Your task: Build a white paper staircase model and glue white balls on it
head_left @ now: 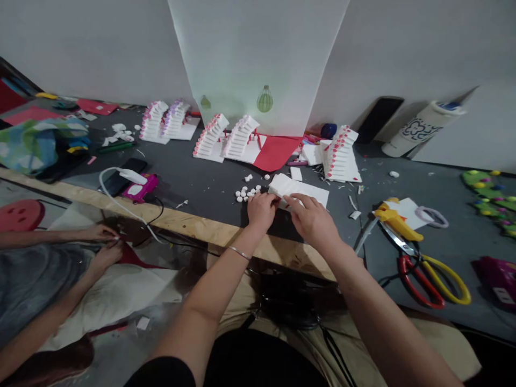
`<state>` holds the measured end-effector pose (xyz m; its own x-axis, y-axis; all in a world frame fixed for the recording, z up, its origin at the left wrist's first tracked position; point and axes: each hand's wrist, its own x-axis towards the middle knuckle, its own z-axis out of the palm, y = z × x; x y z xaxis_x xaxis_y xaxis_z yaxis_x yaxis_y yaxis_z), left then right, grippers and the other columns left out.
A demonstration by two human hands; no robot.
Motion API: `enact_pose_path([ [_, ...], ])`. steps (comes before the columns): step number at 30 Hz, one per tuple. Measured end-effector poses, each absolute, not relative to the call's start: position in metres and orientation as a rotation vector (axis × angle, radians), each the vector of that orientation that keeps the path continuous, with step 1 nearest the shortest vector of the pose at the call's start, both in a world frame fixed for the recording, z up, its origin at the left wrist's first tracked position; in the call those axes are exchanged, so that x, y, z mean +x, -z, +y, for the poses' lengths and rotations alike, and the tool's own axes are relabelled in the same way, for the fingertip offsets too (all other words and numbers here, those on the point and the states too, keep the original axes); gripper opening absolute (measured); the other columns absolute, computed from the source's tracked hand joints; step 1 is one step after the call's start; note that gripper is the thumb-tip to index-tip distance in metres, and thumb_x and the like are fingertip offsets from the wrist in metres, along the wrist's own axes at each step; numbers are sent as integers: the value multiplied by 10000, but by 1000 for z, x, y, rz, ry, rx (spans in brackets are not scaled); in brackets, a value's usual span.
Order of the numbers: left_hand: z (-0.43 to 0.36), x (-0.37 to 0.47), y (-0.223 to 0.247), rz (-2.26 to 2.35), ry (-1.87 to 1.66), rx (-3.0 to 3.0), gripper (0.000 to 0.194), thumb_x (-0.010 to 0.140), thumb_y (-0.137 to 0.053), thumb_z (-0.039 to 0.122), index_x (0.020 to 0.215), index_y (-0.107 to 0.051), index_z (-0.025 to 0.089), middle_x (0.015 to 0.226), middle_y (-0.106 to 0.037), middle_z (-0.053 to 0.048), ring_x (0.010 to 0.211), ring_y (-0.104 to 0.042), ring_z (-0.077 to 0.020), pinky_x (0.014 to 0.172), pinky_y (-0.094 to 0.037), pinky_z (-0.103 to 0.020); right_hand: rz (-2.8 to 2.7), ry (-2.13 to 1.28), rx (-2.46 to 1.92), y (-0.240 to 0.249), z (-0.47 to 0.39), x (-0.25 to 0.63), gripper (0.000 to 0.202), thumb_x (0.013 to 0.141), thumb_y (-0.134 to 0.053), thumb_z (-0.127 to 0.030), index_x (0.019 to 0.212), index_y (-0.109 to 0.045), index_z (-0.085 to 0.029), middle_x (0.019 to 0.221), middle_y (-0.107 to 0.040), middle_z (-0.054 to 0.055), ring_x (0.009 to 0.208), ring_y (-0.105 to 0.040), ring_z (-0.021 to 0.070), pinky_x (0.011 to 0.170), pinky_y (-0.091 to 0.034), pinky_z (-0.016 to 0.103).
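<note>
A small white stepped piece (282, 184) on a white card base (316, 192) lies near the table's front edge. At its left front side my left hand (262, 210) has its fingers closed against it. My right hand (313, 219) reaches over its front right part, with thumb and forefinger pinched; anything between them is too small to make out. Several small white balls (243, 194) lie just left of the piece. Behind it rest a red sheet (278, 152) and white stair models with pink dots (242, 137).
Large scissors (423, 274) and a yellow glue gun (397, 221) lie at the right. A white cup (421, 129) and a dark phone (379, 119) lean at the back wall. At the left are a pink device (141, 188), its cable, and another person's hands (105, 247).
</note>
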<state>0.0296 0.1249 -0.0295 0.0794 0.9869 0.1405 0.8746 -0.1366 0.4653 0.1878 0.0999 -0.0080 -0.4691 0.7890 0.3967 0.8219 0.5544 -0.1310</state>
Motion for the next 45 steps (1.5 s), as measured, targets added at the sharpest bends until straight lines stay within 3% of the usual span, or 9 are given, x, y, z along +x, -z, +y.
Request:
enact_pose_path([
  [18, 124, 31, 31, 1858, -661, 2089, 184, 923, -531, 271, 995, -694, 225, 954, -689, -77, 1036, -544, -252, 884, -372, -385, -2365, 87, -1304, 10, 99, 188, 460, 874, -465, -124, 1325, -514, -205, 1226, -594, 134, 1059, -531, 304, 865, -490, 451],
  [30, 122, 32, 29, 1821, -663, 2176, 178, 917, -543, 244, 984, -706, 221, 935, -702, -72, 987, -562, -242, 832, -388, -366, -2348, -2, -1244, 8, 104, 191, 404, 885, -454, -135, 1281, -537, -134, 1204, -598, 152, 1075, -528, 292, 947, -468, 451],
  [45, 124, 33, 35, 1747, -756, 2203, 178, 910, -553, 204, 955, -725, 202, 934, -731, -61, 913, -606, -216, 835, -414, -357, -2280, 15, -1319, 12, 103, 186, 388, 885, -466, -131, 1262, -549, -167, 1135, -607, 135, 1022, -513, 297, 889, -481, 437],
])
